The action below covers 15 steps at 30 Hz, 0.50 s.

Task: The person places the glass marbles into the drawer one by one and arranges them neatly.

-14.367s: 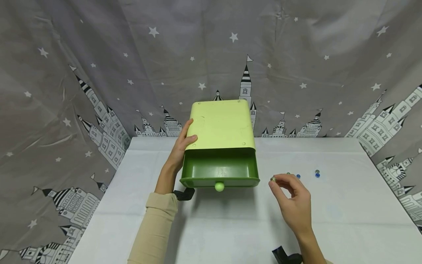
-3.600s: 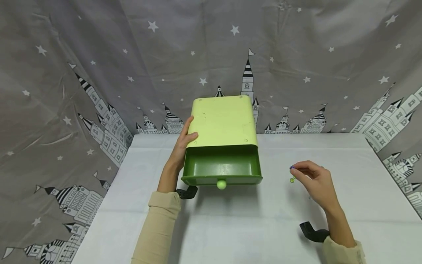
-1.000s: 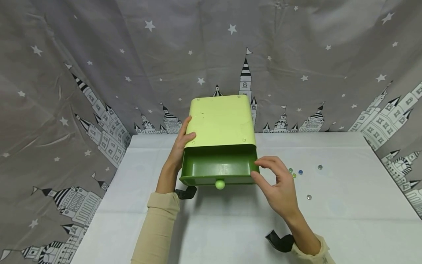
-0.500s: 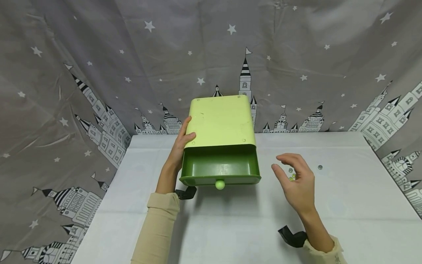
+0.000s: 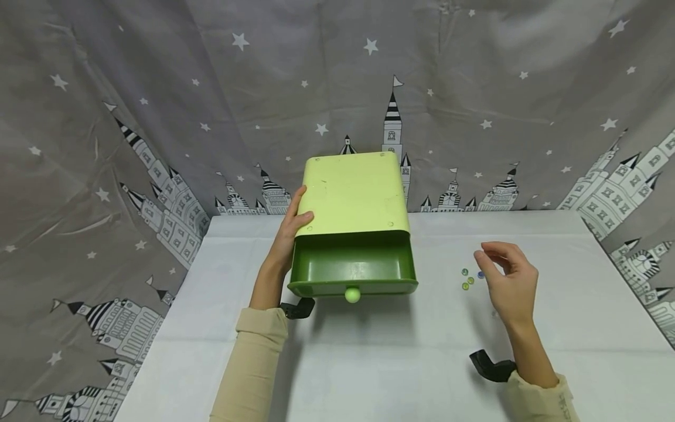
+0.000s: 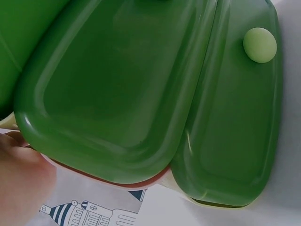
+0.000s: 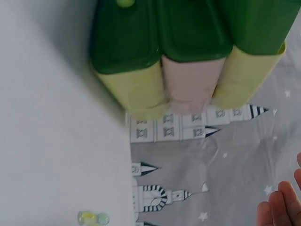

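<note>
A small drawer unit (image 5: 353, 193) with a pale yellow-green top stands at the middle of the table. Its dark green top drawer (image 5: 352, 288), with a round light-green knob (image 5: 352, 295), is pulled out; no contents show inside. My left hand (image 5: 285, 237) holds the unit's left side, thumb over the top edge. To the right, my right hand (image 5: 511, 281) hovers beside several small glass marbles, thumb and forefinger close together with nothing visible between them. Two yellow-green marbles (image 5: 465, 286), a green marble (image 5: 465, 272) and a blue marble (image 5: 480, 274) lie left of it.
A faint clear marble (image 5: 494, 315) lies nearer the front, beside my right wrist. The white-covered table (image 5: 369, 375) meets a grey curtain (image 5: 274, 88) printed with castles and stars. Below the open drawer, a closed green drawer (image 6: 230, 122) shows in the left wrist view.
My right hand has moved from the drawer's right front corner rightward past the marbles, its parted thumb and forefinger drawing together. The left hand and the unit have stayed put.
</note>
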{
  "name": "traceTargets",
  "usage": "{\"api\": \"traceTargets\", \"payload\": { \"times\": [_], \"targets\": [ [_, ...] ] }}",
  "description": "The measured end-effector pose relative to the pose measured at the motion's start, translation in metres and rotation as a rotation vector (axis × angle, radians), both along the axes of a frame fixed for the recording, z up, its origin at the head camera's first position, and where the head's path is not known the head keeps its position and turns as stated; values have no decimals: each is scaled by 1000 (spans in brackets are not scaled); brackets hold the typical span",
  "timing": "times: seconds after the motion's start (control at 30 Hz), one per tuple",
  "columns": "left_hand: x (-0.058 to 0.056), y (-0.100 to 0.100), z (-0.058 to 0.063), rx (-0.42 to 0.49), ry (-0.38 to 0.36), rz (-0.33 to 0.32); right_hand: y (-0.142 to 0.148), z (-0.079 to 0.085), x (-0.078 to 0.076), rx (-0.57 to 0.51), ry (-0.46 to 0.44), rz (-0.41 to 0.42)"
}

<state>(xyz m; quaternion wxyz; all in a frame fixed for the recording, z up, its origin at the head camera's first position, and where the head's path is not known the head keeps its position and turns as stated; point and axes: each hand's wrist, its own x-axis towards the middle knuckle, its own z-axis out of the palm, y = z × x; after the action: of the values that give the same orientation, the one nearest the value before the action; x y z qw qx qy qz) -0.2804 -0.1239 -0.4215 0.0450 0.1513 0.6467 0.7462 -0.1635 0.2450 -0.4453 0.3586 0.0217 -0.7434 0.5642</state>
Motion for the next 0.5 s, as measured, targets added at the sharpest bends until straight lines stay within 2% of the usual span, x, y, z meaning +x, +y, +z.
{"api": "traceTargets", "payload": {
  "times": [0.27, 0.5],
  "targets": [
    [-1, 0, 0, -5, 8, -4, 21, -16, -14, 26, -146, -150],
    [0, -1, 1, -8, -6, 0, 37, -31, -19, -2, -249, -223]
  ]
}}
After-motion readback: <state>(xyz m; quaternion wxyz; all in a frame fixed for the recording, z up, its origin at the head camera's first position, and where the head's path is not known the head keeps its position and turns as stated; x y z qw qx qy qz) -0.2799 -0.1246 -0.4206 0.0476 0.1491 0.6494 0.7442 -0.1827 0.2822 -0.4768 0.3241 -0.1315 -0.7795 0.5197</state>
